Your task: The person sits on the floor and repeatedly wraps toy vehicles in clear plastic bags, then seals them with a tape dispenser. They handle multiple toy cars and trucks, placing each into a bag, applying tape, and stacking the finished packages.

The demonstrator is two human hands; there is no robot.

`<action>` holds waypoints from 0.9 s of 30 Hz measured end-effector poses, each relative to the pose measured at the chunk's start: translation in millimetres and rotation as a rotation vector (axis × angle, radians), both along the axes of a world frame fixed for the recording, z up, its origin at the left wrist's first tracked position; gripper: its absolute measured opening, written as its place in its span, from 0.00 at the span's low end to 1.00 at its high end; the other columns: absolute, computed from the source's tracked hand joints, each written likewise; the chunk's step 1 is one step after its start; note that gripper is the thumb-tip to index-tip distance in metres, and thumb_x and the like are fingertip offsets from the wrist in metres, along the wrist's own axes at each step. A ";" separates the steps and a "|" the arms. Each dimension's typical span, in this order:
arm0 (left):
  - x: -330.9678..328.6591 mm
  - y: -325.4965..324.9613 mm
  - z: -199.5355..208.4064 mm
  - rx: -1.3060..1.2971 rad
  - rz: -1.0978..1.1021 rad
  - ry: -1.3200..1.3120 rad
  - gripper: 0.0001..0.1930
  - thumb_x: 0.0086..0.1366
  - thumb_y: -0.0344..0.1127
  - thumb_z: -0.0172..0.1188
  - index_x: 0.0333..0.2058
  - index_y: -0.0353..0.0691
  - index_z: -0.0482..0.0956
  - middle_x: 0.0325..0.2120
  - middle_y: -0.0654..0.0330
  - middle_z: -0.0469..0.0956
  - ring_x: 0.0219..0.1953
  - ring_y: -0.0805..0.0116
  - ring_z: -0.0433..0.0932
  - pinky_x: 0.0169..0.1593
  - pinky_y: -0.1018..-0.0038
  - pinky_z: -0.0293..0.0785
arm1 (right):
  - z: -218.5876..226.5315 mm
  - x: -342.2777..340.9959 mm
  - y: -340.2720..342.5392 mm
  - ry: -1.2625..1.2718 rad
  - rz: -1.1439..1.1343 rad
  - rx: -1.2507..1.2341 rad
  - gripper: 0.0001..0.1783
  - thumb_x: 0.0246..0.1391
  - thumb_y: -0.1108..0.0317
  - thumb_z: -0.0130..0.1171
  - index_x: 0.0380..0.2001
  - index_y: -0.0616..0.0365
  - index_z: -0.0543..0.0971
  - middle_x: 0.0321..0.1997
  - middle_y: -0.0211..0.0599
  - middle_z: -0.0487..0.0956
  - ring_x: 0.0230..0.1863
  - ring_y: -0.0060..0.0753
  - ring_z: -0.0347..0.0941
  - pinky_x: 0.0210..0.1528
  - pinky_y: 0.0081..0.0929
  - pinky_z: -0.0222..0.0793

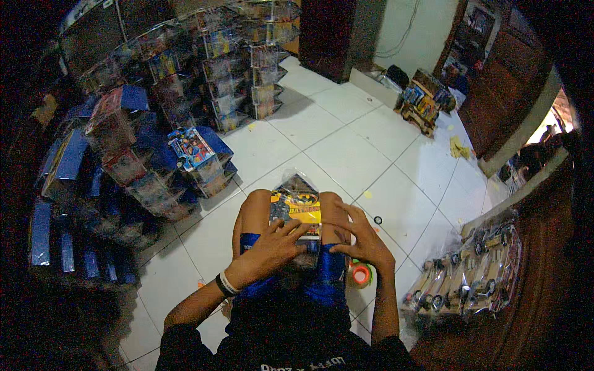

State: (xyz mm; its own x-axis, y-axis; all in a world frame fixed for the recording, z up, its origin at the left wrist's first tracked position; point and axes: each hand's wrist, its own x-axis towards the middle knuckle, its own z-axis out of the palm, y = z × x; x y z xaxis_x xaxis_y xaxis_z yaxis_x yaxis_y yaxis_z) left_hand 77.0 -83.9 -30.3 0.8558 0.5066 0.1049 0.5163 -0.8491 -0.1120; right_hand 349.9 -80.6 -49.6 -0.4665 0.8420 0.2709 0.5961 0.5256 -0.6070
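Plastic-wrapped yellow pkg (302, 213) sits betw. inner edges of thighs (252, 213); L hand (286, 241) flat on it, R hand (364, 235) spread, empty; view dim, prob. light, slick, crushable: hold by side edges

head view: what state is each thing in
Left hand, open, fingers over the yellow package
Right hand, open, fingers spread
Yellow package, clear-wrapped, sealing unclear
Stacked boxes, clear-wrapped, piled in columns
Printed card, lying on stacked boxes
Wheeled toys, bundled, clear-wrapped
Orange roll, lying flat
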 end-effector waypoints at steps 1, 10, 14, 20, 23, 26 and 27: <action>-3.3 0.0 -3.9 -0.072 0.029 0.016 0.19 0.59 0.51 0.65 0.45 0.49 0.84 0.59 0.59 0.70 0.65 0.57 0.66 0.61 0.55 0.68 | -1.5 7.0 -4.2 -0.042 -0.016 -0.041 0.43 0.38 0.54 0.80 0.62 0.39 0.79 0.76 0.45 0.62 0.76 0.55 0.54 0.77 0.52 0.51; 6.0 -37.6 17.5 0.065 -0.376 -0.344 0.12 0.60 0.46 0.64 0.37 0.45 0.85 0.49 0.61 0.76 0.56 0.61 0.72 0.56 0.63 0.69 | -11.9 -44.2 -17.2 -0.395 0.117 0.109 0.40 0.40 0.54 0.76 0.62 0.33 0.79 0.79 0.42 0.57 0.78 0.54 0.50 0.76 0.57 0.46; 5.6 -24.9 12.4 0.126 -0.215 -0.286 0.15 0.59 0.42 0.62 0.45 0.49 0.83 0.49 0.58 0.76 0.56 0.59 0.72 0.55 0.63 0.70 | -9.7 -50.0 -3.9 -0.624 0.032 0.255 0.40 0.42 0.49 0.73 0.63 0.29 0.77 0.81 0.40 0.55 0.77 0.55 0.54 0.73 0.58 0.51; -23.8 -10.8 -3.7 0.029 -0.023 0.071 0.09 0.60 0.40 0.61 0.35 0.47 0.87 0.54 0.58 0.72 0.59 0.56 0.70 0.57 0.61 0.69 | -2.8 -25.5 -7.6 -0.276 0.176 0.120 0.53 0.27 0.42 0.81 0.65 0.25 0.75 0.81 0.51 0.51 0.80 0.62 0.45 0.75 0.65 0.42; -16.2 -31.3 0.9 0.062 -0.310 -0.181 0.10 0.58 0.41 0.62 0.31 0.45 0.87 0.53 0.56 0.74 0.61 0.56 0.69 0.61 0.61 0.69 | -9.7 -50.1 -19.6 -0.422 0.181 0.097 0.41 0.45 0.44 0.74 0.65 0.28 0.76 0.83 0.44 0.48 0.83 0.54 0.36 0.76 0.65 0.35; -3.6 -48.7 12.1 -0.136 -0.350 -0.131 0.32 0.59 0.47 0.65 0.60 0.40 0.74 0.60 0.54 0.73 0.63 0.51 0.71 0.64 0.60 0.71 | -26.3 -89.1 -29.8 -0.248 0.384 0.030 0.30 0.56 0.55 0.63 0.64 0.39 0.77 0.82 0.35 0.51 0.82 0.40 0.43 0.78 0.62 0.34; -1.9 -48.7 15.4 -0.133 -0.364 -0.122 0.31 0.59 0.46 0.66 0.59 0.39 0.75 0.60 0.52 0.73 0.62 0.51 0.72 0.63 0.60 0.72 | -31.1 -97.5 -29.2 -0.321 0.427 0.173 0.26 0.61 0.60 0.58 0.63 0.44 0.78 0.81 0.31 0.55 0.81 0.35 0.49 0.79 0.61 0.37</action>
State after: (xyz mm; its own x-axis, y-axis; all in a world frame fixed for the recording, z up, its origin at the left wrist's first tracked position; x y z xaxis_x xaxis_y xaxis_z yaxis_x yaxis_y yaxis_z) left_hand 75.1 -132.7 -14.9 0.9671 0.1887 0.1708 0.1820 -0.9818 0.0546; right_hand 252.4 -109.8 -80.7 -0.8382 0.5159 0.1765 0.4491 0.8368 -0.3131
